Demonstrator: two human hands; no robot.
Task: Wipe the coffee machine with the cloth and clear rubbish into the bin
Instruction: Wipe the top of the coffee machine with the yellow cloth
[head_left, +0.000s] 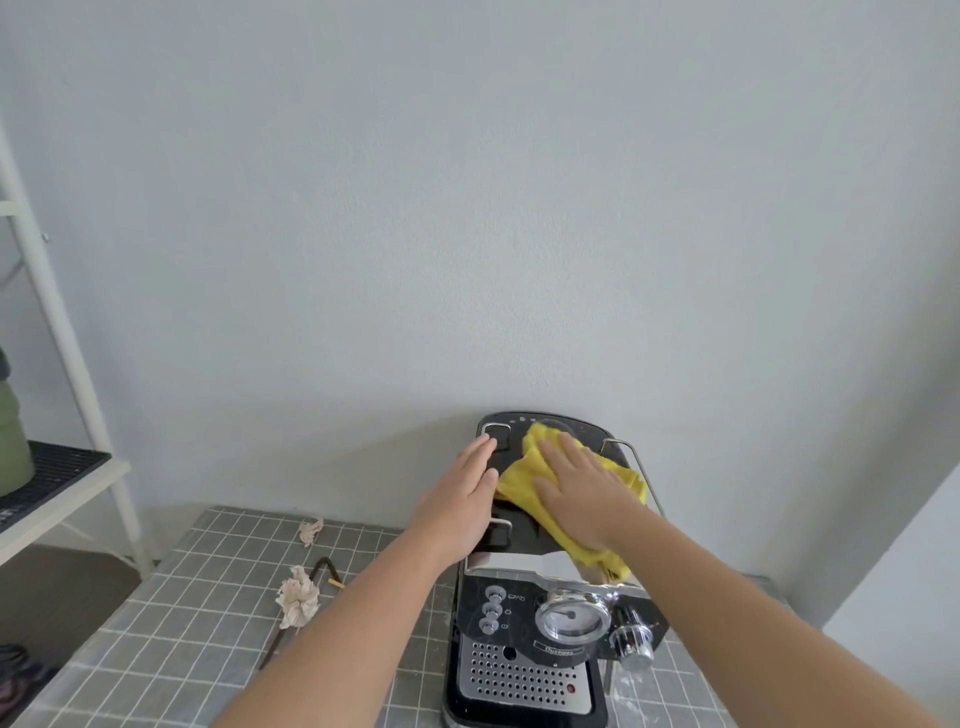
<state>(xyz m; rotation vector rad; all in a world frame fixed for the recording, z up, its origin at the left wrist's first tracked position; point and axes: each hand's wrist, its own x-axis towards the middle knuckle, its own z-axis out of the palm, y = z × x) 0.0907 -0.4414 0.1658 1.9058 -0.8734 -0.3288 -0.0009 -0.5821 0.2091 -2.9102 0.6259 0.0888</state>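
two forearms reach up from the bottom edge over the tiled surface (156, 623). nearest stands the front of the coffee machine (524, 670), with its round gauge (571, 616) and a chrome knob (631, 642) jutting out at the right. pale smears lie on the tiles beside it, perhaps powder, though the view is too soft to tell.

further left on the surface lie a crumpled paper wad (297, 597), a dark bent stick (324, 566) touching it, and a smaller paper scrap (310, 531) beyond. no bin is in view, so the rubbish step looks undone.

on the machine's top, the left hand (462, 499) lies flat with fingers straight and together along the left edge, steadying it. the right hand (582, 493) is spread, palm down, pressing the yellow cloth (514, 483) onto the black top plate.

one end of the cloth hangs over the front lip just above the knob. a long stroke could catch that tail on the knob or on the wire rail (641, 467), and a hard push toward the wall could slide the machine if the left hand eases off.
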